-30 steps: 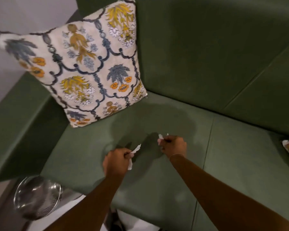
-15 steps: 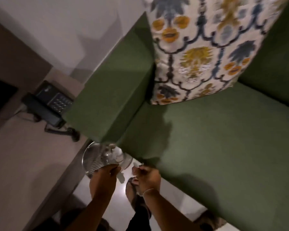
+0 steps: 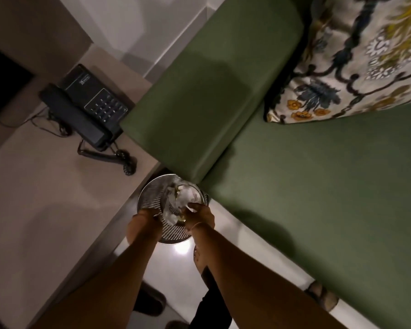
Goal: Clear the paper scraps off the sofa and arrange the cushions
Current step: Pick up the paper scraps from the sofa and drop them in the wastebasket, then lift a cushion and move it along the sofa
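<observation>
Holding both hands over the mesh bin (image 3: 152,198), which sits on the floor at the sofa (image 3: 318,198) arm's corner; white crumpled paper scraps (image 3: 183,200) inside. Left hand (image 3: 144,222) and right hand (image 3: 199,216): grip unclear, cannot tell. Floral cushion (image 3: 356,62) leans upright on the seat.
</observation>
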`<state>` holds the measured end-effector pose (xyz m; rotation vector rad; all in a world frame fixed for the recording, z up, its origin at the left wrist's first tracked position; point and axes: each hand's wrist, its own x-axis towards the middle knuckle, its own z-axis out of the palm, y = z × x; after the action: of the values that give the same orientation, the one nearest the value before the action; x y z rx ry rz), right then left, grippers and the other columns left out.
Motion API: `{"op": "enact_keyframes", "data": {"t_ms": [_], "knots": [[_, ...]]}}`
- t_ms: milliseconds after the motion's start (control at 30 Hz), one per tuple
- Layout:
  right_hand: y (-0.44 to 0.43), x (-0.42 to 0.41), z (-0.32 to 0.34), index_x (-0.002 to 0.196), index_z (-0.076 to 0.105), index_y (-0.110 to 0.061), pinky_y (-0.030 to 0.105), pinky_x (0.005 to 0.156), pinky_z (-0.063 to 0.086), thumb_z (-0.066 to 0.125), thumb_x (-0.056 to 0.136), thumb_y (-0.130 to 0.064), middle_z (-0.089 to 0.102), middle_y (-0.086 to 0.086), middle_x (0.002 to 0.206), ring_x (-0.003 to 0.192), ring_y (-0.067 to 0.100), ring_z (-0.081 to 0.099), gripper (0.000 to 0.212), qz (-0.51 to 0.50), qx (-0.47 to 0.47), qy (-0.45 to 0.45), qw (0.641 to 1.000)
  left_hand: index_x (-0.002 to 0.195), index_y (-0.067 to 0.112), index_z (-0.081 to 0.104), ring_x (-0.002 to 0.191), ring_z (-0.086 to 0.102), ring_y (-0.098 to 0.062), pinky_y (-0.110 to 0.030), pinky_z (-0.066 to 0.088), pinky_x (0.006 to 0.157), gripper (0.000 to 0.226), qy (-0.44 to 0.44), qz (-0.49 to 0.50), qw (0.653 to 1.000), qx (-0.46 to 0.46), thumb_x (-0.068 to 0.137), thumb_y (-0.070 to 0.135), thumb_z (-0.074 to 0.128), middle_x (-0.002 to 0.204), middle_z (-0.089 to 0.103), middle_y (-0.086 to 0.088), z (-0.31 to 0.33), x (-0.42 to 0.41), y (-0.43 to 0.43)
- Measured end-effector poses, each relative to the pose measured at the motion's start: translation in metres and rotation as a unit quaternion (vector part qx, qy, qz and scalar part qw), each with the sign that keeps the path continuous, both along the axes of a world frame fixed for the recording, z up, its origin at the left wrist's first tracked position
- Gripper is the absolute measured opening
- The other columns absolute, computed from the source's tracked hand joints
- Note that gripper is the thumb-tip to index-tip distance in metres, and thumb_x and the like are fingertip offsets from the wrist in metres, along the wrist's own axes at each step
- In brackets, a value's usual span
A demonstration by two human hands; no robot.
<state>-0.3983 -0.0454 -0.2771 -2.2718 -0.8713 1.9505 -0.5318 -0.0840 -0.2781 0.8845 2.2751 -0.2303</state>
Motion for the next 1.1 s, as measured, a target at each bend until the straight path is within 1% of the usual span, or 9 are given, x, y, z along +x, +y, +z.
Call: {"op": "enact_keyframes", "data": {"t_ms": [100,133,233,367,467,667,833,900,1100], "knots": [[0.0,0.01,0.009,0.115,0.068,-0.02,0.003,0.038,0.038,0.068,0.084,-0.03,0.066,0.005,0.121,0.075,0.016,0.06,0.032,-0.048,-0.009,0.03,0.998,0.114,0.016,0.068,0.105,0.064,-0.036,-0.043,0.052,0.092,0.031,0.001,-0.02,1.0,0.005,0.093,0.027,0.048,0.118,0.068,-0.016,0.011,0.008,-0.001],[-0.001,0.015,0.011,0.113,0.069,-0.02,0.003,0.035,0.034,0.068,0.084,-0.029,0.068,0.005,0.118,0.074,0.016,0.062,0.031,-0.051,0.007,0.031,0.998,0.113,0.016,0.068,0.104,0.064,-0.034,-0.043,0.052,0.093,0.031,0.001,-0.037,0.999,0.012,0.094,0.028,0.046,0.117,0.069,-0.015,0.017,0.013,0.001],[0.0,0.044,0.042,0.111,0.068,-0.02,0.014,0.055,0.048,0.065,0.084,-0.028,0.071,0.005,0.113,0.093,0.02,0.069,0.028,-0.035,0.032,0.053,0.997,0.112,0.018,0.067,0.1,0.066,-0.03,-0.04,0.053,0.089,0.03,0.006,-0.128,0.991,0.026,0.095,0.028,0.045,0.112,0.071,-0.012,0.054,0.035,0.012],[0.018,0.105,0.092,0.098,0.073,-0.018,0.044,0.086,0.056,0.064,0.083,-0.02,0.074,0.007,0.095,0.095,0.03,0.069,0.017,-0.027,0.124,0.058,0.99,0.118,0.026,0.065,0.104,0.066,-0.028,-0.038,0.053,0.089,0.031,-0.05,-0.165,0.984,0.045,0.089,0.023,0.055,0.117,0.07,-0.007,0.105,0.087,0.029],[0.055,0.168,0.134,0.098,0.074,-0.02,0.045,0.089,0.055,0.066,0.081,-0.021,0.075,0.006,0.091,0.095,0.031,0.07,0.019,-0.032,0.186,0.036,0.981,0.114,0.029,0.068,0.107,0.065,-0.027,-0.041,0.051,0.095,0.031,-0.107,-0.179,0.973,0.098,0.088,0.022,0.052,0.117,0.072,-0.005,0.147,0.137,0.057],[0.157,0.307,0.218,0.118,0.06,-0.027,0.023,0.071,0.047,0.073,0.078,-0.031,0.064,-0.007,0.091,0.088,0.018,0.064,0.042,-0.079,0.329,-0.073,0.938,0.138,0.027,0.048,0.121,0.057,-0.033,-0.039,0.045,0.101,0.06,-0.122,-0.126,0.959,0.223,0.081,0.032,0.067,0.132,0.063,-0.008,0.23,0.232,0.163],[0.25,0.385,0.235,0.142,0.031,-0.018,0.041,0.102,0.047,0.079,0.069,-0.009,0.054,-0.001,0.128,0.115,0.021,0.054,0.088,-0.174,0.338,-0.051,0.924,0.143,0.024,0.037,0.129,0.049,-0.034,-0.045,0.04,0.108,0.082,-0.22,0.012,0.941,0.257,0.071,0.027,0.077,0.143,0.053,-0.009,0.243,0.272,0.244],[0.28,0.402,0.229,0.146,0.023,-0.013,0.048,0.105,0.043,0.071,0.078,-0.011,0.048,0.011,0.143,0.124,0.03,0.052,0.083,-0.183,0.306,-0.032,0.934,0.142,0.021,0.037,0.13,0.048,-0.032,-0.044,0.038,0.11,0.088,-0.262,0.056,0.922,0.28,0.067,0.021,0.082,0.144,0.051,-0.009,0.234,0.285,0.259],[0.285,0.406,0.211,0.129,0.042,-0.009,0.055,0.095,0.05,0.06,0.077,0.007,0.059,0.019,0.125,0.112,0.04,0.058,0.057,-0.176,0.302,0.033,0.936,0.14,0.029,0.036,0.129,0.048,-0.032,-0.048,0.039,0.109,0.091,-0.3,0.116,0.888,0.33,0.063,0.01,0.081,0.142,0.052,-0.004,0.212,0.302,0.262]]}}
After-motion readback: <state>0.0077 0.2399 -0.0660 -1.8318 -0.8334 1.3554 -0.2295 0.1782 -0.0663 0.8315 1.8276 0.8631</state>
